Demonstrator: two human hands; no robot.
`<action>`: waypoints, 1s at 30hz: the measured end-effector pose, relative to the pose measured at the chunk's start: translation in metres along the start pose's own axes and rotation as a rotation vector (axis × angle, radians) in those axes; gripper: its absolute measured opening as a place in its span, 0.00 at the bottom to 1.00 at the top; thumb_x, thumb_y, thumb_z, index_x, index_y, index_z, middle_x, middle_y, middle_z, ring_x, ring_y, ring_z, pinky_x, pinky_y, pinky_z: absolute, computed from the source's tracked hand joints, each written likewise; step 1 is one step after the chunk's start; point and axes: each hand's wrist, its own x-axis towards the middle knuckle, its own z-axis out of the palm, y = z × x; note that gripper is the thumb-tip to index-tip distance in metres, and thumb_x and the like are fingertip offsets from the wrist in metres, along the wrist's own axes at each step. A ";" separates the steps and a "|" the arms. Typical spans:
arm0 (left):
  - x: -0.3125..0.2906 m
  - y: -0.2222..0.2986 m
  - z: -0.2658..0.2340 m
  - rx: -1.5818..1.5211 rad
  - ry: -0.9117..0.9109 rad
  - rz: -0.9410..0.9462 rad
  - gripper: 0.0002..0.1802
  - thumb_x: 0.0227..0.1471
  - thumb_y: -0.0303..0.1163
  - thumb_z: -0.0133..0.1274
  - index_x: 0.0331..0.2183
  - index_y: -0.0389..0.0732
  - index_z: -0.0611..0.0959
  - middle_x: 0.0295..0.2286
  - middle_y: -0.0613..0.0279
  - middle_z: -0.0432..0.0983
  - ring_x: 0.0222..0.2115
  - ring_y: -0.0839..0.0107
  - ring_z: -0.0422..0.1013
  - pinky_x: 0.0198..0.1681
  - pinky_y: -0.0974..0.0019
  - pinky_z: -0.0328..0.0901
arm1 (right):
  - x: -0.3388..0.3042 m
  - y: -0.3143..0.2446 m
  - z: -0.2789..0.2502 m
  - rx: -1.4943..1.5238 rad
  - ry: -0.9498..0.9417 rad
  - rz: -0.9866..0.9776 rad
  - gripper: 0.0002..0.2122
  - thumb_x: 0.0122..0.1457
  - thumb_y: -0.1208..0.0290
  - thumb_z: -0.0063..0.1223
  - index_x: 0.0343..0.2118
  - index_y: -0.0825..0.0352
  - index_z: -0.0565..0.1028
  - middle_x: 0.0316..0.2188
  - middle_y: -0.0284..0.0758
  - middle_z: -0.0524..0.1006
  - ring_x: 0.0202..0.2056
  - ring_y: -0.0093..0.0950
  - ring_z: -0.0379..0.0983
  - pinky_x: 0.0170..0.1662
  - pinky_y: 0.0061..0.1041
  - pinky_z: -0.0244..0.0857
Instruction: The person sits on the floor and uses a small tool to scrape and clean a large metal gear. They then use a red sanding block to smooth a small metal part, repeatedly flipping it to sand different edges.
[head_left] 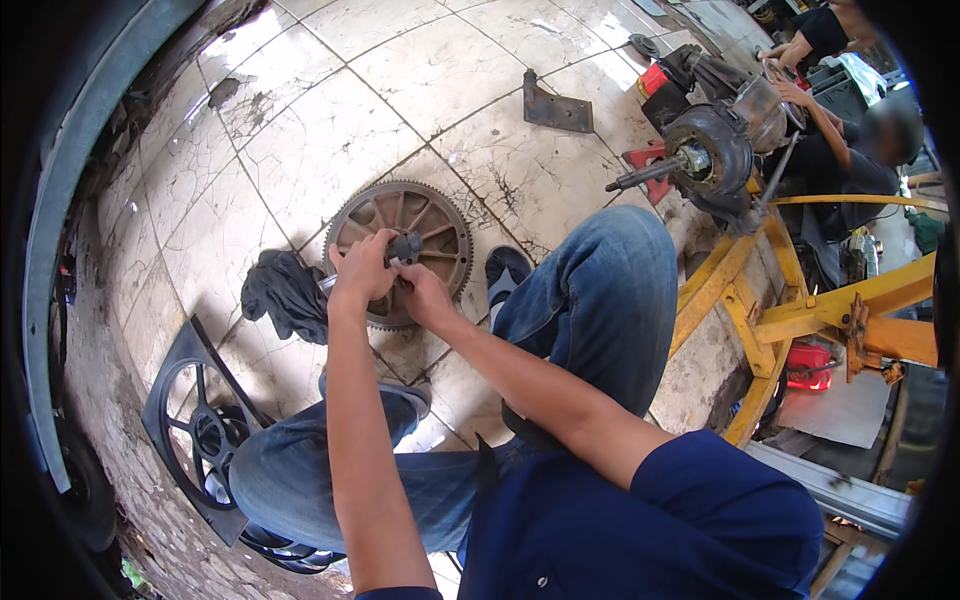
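A toothed flywheel (pixel 452 215), brown and ribbed, lies flat on the tiled floor in front of me. Above its middle, my left hand (pixel 366 268) is closed around a small dark rounded part (pixel 405 246). My right hand (pixel 428 297) meets it from the right, fingers pinched together at a small pale piece (pixel 396 262). What exactly the right fingers grip is hidden. A bit of shiny metal (pixel 327 284) shows beside my left hand. Crumpled against the flywheel's left side is a black cloth (pixel 285 296).
A black plastic fan shroud (pixel 190 375) lies by my left knee. Farther ahead is a flat metal bracket (pixel 557 110). At right, a gearbox-like assembly with a shaft (pixel 640 178) stands near a yellow steel frame (pixel 735 300); another person's hands (pixel 795 92) are at work behind it.
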 end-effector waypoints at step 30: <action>0.002 -0.003 -0.001 -0.017 -0.003 0.020 0.32 0.44 0.37 0.62 0.53 0.55 0.71 0.44 0.59 0.77 0.50 0.57 0.70 0.58 0.35 0.45 | -0.009 0.014 0.011 -0.015 -0.069 0.098 0.20 0.54 0.81 0.41 0.50 0.63 0.73 0.35 0.54 0.74 0.40 0.53 0.70 0.42 0.44 0.63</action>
